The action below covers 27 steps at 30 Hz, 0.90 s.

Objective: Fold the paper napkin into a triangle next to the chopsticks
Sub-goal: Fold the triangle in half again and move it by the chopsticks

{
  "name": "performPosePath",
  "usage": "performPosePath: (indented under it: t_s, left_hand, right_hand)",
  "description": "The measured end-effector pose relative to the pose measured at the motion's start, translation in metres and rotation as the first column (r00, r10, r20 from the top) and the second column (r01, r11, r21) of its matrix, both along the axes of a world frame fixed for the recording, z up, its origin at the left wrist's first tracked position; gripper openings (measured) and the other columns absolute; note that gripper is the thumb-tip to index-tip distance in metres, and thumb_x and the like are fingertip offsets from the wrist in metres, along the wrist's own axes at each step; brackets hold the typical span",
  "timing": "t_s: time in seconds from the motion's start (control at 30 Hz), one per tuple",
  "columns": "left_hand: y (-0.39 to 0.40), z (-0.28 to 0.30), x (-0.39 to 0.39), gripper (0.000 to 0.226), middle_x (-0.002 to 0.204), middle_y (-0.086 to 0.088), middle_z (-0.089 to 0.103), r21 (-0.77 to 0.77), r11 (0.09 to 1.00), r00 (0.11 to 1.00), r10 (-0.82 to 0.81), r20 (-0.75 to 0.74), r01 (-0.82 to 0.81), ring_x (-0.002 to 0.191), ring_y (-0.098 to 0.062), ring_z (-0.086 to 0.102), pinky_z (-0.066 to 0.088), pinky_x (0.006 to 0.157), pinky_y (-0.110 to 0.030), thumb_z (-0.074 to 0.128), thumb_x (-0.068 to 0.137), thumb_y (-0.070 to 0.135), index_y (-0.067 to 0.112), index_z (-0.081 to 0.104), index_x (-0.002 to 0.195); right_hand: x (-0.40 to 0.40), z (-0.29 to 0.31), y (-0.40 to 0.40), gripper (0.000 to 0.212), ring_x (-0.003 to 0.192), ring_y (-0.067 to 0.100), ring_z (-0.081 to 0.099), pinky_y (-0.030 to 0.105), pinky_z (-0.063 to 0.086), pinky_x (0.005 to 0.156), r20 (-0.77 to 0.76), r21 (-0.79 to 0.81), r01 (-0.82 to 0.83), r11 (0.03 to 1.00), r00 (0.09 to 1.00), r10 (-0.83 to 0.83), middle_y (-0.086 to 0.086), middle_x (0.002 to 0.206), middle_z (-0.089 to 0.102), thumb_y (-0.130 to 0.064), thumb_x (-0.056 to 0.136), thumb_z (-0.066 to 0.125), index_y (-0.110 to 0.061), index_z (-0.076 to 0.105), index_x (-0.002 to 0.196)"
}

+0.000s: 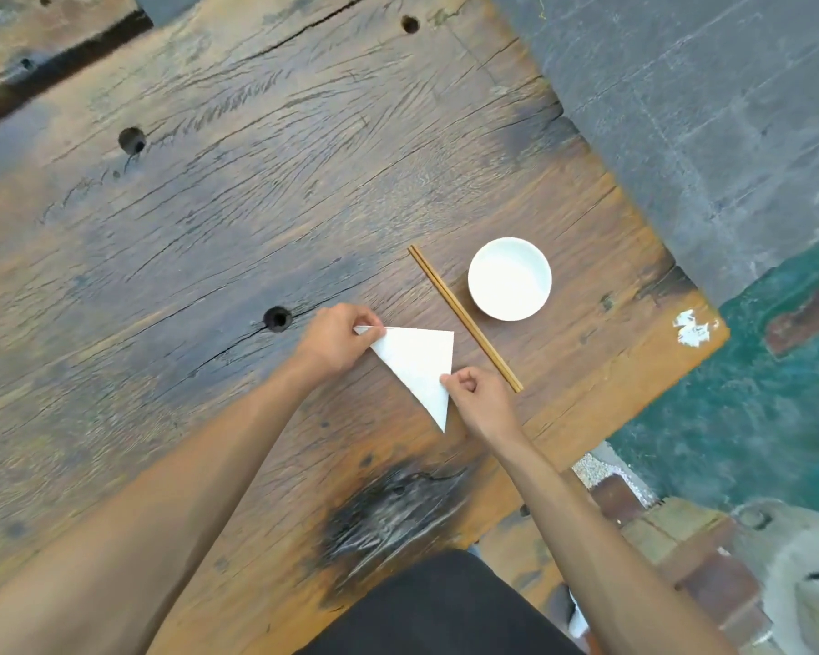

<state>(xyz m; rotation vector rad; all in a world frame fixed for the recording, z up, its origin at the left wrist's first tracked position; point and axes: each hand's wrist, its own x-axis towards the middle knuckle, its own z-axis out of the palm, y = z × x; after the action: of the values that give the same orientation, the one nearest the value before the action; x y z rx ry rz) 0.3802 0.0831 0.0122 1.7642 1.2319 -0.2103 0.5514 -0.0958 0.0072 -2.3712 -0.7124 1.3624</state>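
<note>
A white paper napkin (417, 359) lies on the wooden table (209, 205) in a triangle shape, just left of a pair of brown chopsticks (464, 318) laid diagonally. My left hand (334, 342) pinches the napkin's far left corner between thumb and fingers. My right hand (481, 399) pinches the napkin's right edge near its lower point, close to the near tips of the chopsticks.
A white bowl (509, 278) stands right of the chopsticks. The table has several round holes, one (276, 319) just left of my left hand. The table's right edge drops to a grey and green floor (729, 134).
</note>
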Motion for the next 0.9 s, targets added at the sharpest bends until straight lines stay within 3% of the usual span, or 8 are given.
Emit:
performPosePath:
  t_s: [0.23, 0.37, 0.47, 0.53, 0.6, 0.67, 0.77, 0.9]
  left_hand:
    - [0.002, -0.011, 0.003, 0.011, 0.109, 0.001, 0.075, 0.071, 0.991, 0.99, -0.107, -0.09, 0.113, 0.1, -0.023, 0.068, 0.057, 0.082, -0.042, 0.065, 0.095, 0.033, 0.026, 0.072, 0.098]
    - [-0.004, -0.009, 0.001, 0.031, 0.117, 0.001, 0.066, 0.273, 0.929, 0.959, -0.199, -0.203, 0.251, 0.106, -0.026, 0.062, 0.046, 0.088, -0.043, 0.058, 0.095, 0.044, 0.023, 0.066, 0.117]
    - [-0.016, -0.004, -0.003, 0.036, 0.123, -0.005, 0.059, 0.447, 0.834, 0.942, -0.242, -0.232, 0.324, 0.111, -0.029, 0.056, 0.041, 0.092, -0.047, 0.048, 0.099, 0.041, 0.019, 0.061, 0.125]
    - [-0.028, -0.003, -0.007, 0.044, 0.139, -0.006, 0.056, 0.487, 0.786, 0.925, -0.319, -0.206, 0.379, 0.128, -0.029, 0.052, 0.04, 0.101, -0.047, 0.041, 0.102, 0.038, 0.016, 0.055, 0.137]
    - [-0.04, -0.008, -0.013, 0.053, 0.162, -0.005, 0.038, 0.458, 0.748, 0.876, -0.435, -0.208, 0.48, 0.151, -0.027, 0.032, 0.032, 0.118, -0.048, 0.035, 0.106, 0.039, 0.015, 0.04, 0.153]
    - [-0.048, -0.016, -0.019, 0.062, 0.172, -0.002, 0.011, 0.398, 0.714, 0.818, -0.513, -0.261, 0.575, 0.159, -0.023, 0.005, 0.016, 0.128, -0.048, 0.024, 0.108, 0.044, 0.016, 0.016, 0.163]
    - [-0.051, -0.028, -0.029, 0.067, 0.172, -0.001, -0.008, 0.341, 0.725, 0.798, -0.505, -0.328, 0.599, 0.158, -0.021, -0.013, 0.002, 0.13, -0.047, 0.009, 0.106, 0.05, 0.016, -0.004, 0.163]
    - [-0.043, -0.037, -0.042, 0.069, 0.171, 0.0, -0.011, 0.336, 0.749, 0.814, -0.463, -0.351, 0.571, 0.157, -0.017, -0.013, -0.001, 0.129, -0.044, 0.005, 0.104, 0.052, 0.018, -0.007, 0.162]
  right_hand:
    - [-0.004, -0.005, 0.005, 0.025, 0.076, 0.006, 0.063, 0.023, 0.042, 0.058, 0.126, -0.089, -0.093, 0.992, 0.987, 0.104, -0.015, 0.074, 0.065, -0.049, 0.098, 0.062, -0.029, 0.065, 0.084]
    - [-0.004, 0.003, 0.003, 0.031, 0.078, 0.013, 0.066, 0.028, 0.051, 0.061, 0.243, -0.137, -0.133, 0.982, 0.956, 0.163, -0.013, 0.071, 0.066, -0.057, 0.097, 0.057, -0.03, 0.064, 0.085]
    - [-0.007, 0.006, 0.001, 0.03, 0.086, 0.013, 0.065, 0.028, 0.049, 0.063, 0.394, -0.01, -0.216, 0.976, 0.896, 0.203, -0.008, 0.096, 0.069, -0.048, 0.102, 0.054, -0.023, 0.067, 0.109]
    - [-0.012, 0.006, 0.002, 0.035, 0.111, 0.018, 0.061, 0.036, 0.055, 0.084, 0.458, 0.11, -0.326, 0.939, 0.855, 0.244, 0.0, 0.123, 0.065, -0.041, 0.105, 0.05, -0.018, 0.061, 0.129]
    - [-0.02, 0.0, 0.004, 0.048, 0.138, 0.023, 0.049, 0.041, 0.046, 0.111, 0.5, 0.145, -0.445, 0.884, 0.804, 0.322, 0.006, 0.151, 0.052, -0.039, 0.108, 0.043, -0.013, 0.047, 0.149]
    - [-0.03, -0.008, 0.005, 0.06, 0.158, 0.022, 0.022, 0.039, 0.022, 0.127, 0.513, 0.094, -0.532, 0.842, 0.751, 0.417, 0.007, 0.171, 0.026, -0.041, 0.11, 0.031, -0.013, 0.025, 0.163]
    - [-0.04, -0.027, 0.003, 0.066, 0.161, 0.017, -0.006, 0.04, 0.004, 0.131, 0.503, 0.012, -0.577, 0.817, 0.71, 0.493, 0.005, 0.175, -0.005, -0.045, 0.11, 0.017, -0.015, 0.0, 0.166]
    - [-0.044, -0.045, -0.001, 0.068, 0.161, 0.018, -0.012, 0.044, 0.004, 0.131, 0.516, -0.03, -0.559, 0.829, 0.702, 0.491, 0.006, 0.174, -0.011, -0.047, 0.109, 0.013, -0.016, -0.007, 0.166]
